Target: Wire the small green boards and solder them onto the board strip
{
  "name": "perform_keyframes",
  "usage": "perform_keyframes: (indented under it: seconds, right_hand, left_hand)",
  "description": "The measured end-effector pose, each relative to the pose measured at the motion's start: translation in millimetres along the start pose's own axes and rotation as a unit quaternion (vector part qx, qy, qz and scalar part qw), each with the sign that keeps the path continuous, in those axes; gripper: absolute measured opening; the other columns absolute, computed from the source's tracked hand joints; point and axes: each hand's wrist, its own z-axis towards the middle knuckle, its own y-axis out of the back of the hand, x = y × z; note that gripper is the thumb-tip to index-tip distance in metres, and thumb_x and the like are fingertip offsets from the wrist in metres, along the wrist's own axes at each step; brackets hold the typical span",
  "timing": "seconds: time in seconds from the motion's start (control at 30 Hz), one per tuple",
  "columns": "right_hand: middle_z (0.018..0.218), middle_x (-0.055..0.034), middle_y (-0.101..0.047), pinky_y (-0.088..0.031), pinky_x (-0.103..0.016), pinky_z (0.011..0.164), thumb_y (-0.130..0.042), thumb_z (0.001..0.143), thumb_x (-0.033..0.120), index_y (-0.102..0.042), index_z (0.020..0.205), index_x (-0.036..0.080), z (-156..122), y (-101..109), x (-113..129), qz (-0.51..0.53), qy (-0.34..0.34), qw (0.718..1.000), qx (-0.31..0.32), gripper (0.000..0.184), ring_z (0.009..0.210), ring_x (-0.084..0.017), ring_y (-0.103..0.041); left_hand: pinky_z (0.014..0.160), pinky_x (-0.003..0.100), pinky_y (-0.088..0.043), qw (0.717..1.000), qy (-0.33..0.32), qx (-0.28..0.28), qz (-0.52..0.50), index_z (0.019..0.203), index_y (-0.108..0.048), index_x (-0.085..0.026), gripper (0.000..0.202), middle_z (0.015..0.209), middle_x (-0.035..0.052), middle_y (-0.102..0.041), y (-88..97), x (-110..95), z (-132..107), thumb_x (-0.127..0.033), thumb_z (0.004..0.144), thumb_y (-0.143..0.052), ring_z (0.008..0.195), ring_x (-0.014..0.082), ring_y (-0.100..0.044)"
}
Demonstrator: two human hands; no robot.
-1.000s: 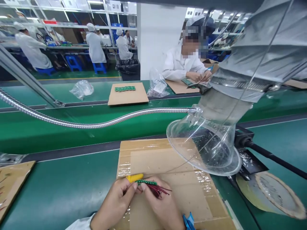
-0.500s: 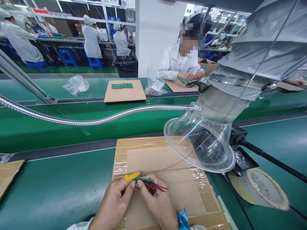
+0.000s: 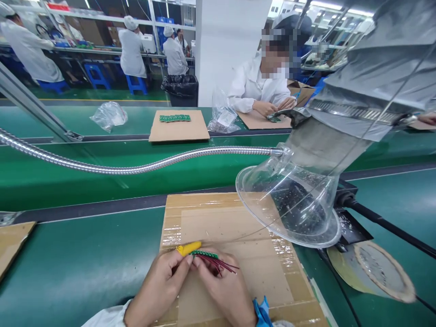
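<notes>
Both my hands meet low over a taped cardboard sheet [image 3: 218, 218]. My left hand [image 3: 160, 286] is closed around a yellow-handled tool [image 3: 188, 248], whose tip pokes out past the fingers. My right hand [image 3: 226, 290] pinches a narrow green circuit board strip [image 3: 205, 254] with several thin red wires [image 3: 223, 265] fanning out to the right. The tool's tip touches the left end of the strip.
A clear funnel-shaped fume hood [image 3: 289, 204] on a silver duct hangs just right of my hands, fed by a flexible metal hose [image 3: 136, 168]. A black cable [image 3: 384, 222] and round pad [image 3: 381, 270] lie right. A person in white [image 3: 259, 86] works across the green belt; another cardboard [image 3: 179, 127] holds boards.
My hands stay together on the strip and tool, barely shifting. The camera view has drifted slightly.
</notes>
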Motion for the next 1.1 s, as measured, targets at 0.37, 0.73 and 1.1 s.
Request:
perform_keyframes:
  seconds: [0.37, 0.73, 1.1]
  right_hand:
    - [0.075, -0.0017, -0.077, -0.056, -0.021, 0.066, -0.065, 0.087, 0.021, -0.078, 0.081, 0.021, 2.2, -5.0, -2.7, 0.015, -0.037, 0.999, -0.017, 0.014, 0.070, -0.017, -0.073]
    - [0.069, -0.0009, -0.076, -0.054, -0.022, 0.061, -0.067, 0.089, 0.029, -0.076, 0.072, 0.022, 2.7, 8.1, 3.5, -0.025, -0.039, 0.999, 0.003, 0.020, 0.065, -0.018, -0.072]
    - [0.062, -0.0016, -0.070, -0.044, -0.021, 0.054, -0.063, 0.091, 0.031, -0.071, 0.067, 0.018, -0.7, 2.0, -15.8, -0.062, -0.057, 0.996, 0.008, 0.029, 0.057, -0.014, -0.062]
  left_hand:
    - [0.075, 0.020, -0.050, 1.000, 0.001, -0.008, 0.008, 0.083, -0.072, -0.021, 0.031, 0.076, 0.0005, -0.070, -4.2, 1.7, 2.9, -0.042, 0.096, -0.053, 0.075, 0.0149, -0.064]
    - [0.073, 0.022, -0.049, 0.997, 0.024, 0.036, -0.065, 0.079, -0.071, -0.018, 0.044, 0.082, 0.0022, -0.073, 7.4, -3.5, 8.4, -0.055, 0.097, -0.053, 0.077, 0.0150, -0.064]
    - [0.057, 0.023, -0.034, 0.990, 0.092, 0.049, -0.097, 0.076, -0.067, -0.015, 0.053, 0.063, -0.0006, -0.056, 6.5, 0.4, 6.7, -0.066, 0.088, -0.059, 0.060, 0.0107, -0.043]
